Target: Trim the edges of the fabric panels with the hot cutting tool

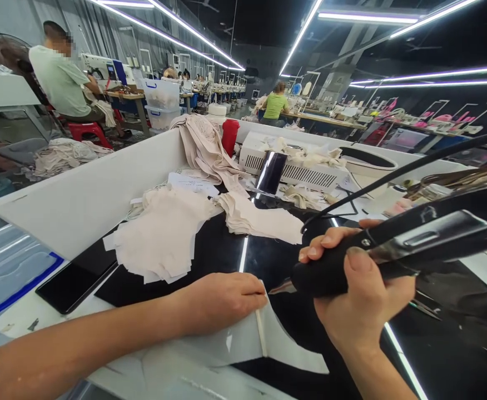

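Note:
My right hand grips a black corded hand tool with a metal tip pointing left, just above the glossy black worktop. My left hand lies flat, palm down, pressing a pale fabric piece onto the worktop; the tool's tip sits close to that piece's folded edge. Behind the hands lie a stack of cut beige fabric pieces and a second, smaller pile.
A white partition wall borders the bench on the left, with a dark phone beside it. A black cylinder, white box, red container and draped beige cloth stand behind. Other people sit at sewing stations.

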